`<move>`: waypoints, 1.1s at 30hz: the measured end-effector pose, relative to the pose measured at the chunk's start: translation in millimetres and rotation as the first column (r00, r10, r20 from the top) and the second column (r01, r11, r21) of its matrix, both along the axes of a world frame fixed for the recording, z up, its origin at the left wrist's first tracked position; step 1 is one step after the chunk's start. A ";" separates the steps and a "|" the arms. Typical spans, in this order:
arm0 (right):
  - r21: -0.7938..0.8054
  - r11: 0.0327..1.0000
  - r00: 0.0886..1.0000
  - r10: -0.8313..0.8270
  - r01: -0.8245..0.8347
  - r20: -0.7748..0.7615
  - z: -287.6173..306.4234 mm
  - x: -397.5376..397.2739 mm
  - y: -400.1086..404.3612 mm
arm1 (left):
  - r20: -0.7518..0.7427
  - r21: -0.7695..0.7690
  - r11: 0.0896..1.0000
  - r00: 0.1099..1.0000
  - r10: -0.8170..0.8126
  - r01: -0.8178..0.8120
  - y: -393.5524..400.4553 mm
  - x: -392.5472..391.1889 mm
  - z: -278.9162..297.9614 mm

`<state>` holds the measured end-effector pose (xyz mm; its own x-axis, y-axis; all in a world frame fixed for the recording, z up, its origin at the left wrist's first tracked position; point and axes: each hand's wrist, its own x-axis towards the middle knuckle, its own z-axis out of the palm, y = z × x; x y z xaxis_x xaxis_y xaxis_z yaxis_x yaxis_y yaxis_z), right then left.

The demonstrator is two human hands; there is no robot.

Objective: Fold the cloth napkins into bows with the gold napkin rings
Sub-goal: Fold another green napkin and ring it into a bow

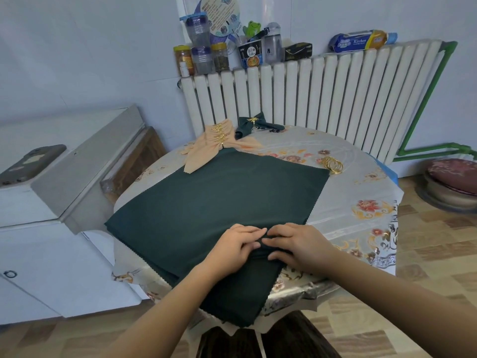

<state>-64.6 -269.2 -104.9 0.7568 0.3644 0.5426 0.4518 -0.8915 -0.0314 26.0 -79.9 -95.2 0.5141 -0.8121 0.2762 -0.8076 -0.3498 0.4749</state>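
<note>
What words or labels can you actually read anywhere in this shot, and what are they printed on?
"Kitchen": on the blue and yellow roll pack lying on top of the radiator.
Round printed fan against the wall: text too small to read.
Instant noodle cup: print blurred.
Jars: labels unreadable.

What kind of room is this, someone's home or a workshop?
Most likely a home kitchen or dining corner. A round table wears a flowered plastic cover, a white radiator serves as a shelf for food jars and a kitchen-paper pack, and white cabinets stand alongside.
</note>
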 end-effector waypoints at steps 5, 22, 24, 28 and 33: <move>-0.033 0.999 0.999 0.000 0.002 0.048 -2.7 1.7 1.0 | -0.066 0.002 0.999 0.997 0.043 -0.043 -1.4 5.6 -1.5; 0.047 0.996 0.997 -0.072 0.071 0.025 -5.6 -3.3 1.6 | 0.083 -0.027 0.999 0.996 -0.017 0.019 -1.5 7.9 -16.0; 0.055 0.997 0.997 -0.062 0.059 0.052 -6.8 -1.7 2.8 | 0.074 -0.049 0.999 0.997 0.001 0.002 -3.5 8.2 -16.6; 0.134 0.987 0.995 -0.092 0.086 0.041 -7.6 1.7 5.8 | 0.168 -0.015 1.000 0.986 -0.017 0.019 -2.6 7.5 -16.6; 0.196 0.974 0.994 -0.106 0.109 -0.024 -4.8 3.8 4.6 | 0.223 0.021 0.993 0.967 -0.120 0.118 -0.9 10.3 -16.0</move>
